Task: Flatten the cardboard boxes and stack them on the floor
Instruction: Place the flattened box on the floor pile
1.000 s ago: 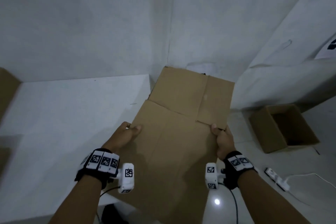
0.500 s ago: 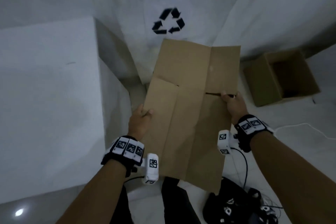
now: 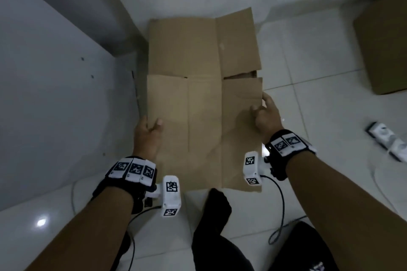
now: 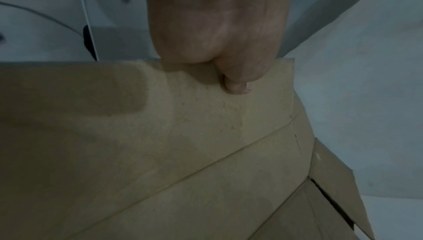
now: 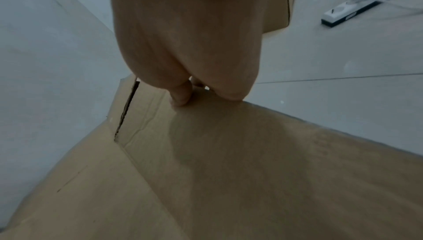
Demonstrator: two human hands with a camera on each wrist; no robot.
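A flattened brown cardboard box lies level, low over the white tiled floor, its far flaps toward the wall. My left hand grips its left edge with the thumb on top; the left wrist view shows the hand with that thumb pressed on the cardboard. My right hand holds the right edge just below the flap slit, thumb on top, fingers under. In the right wrist view the hand pinches the box's edge. I cannot tell whether the sheet touches the floor.
An unflattened cardboard box stands on the floor at the right. A white power strip with cables lies near the right hand. A white table bounds the left side. My dark-clad legs are below the sheet.
Both hands have carried the flattened box from beside the white table down toward the floor by the wall. It now lies level instead of tilted, and the grips have stayed on its edges.
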